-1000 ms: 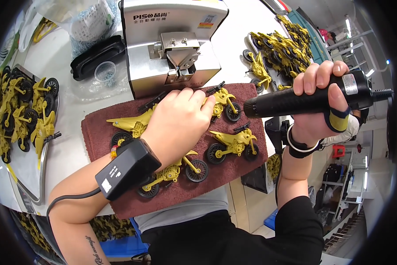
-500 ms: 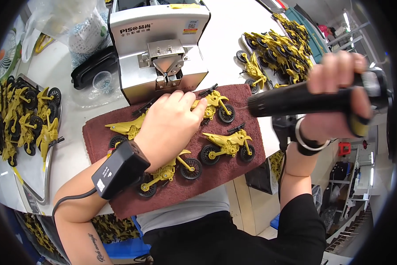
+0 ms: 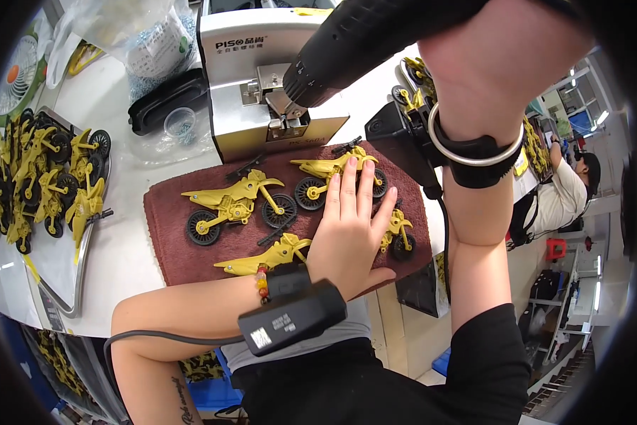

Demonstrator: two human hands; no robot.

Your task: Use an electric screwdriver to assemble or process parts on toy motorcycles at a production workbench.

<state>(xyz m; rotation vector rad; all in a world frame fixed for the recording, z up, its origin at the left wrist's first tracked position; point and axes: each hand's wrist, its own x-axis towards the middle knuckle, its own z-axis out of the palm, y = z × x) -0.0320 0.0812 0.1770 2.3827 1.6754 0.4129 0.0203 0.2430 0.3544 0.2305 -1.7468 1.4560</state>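
3 toy motorcycles lie partly beneath the left hand.

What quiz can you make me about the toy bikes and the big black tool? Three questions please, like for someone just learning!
1. Which hand grips the black tool? A) the left B) the right C) neither
2. True or false: the left hand reaches over toy bikes on a brown towel.
3. Fill in: the tool's narrow end points toward the front of the silver ____.

Key:
1. B, the right hand
2. True
3. machine
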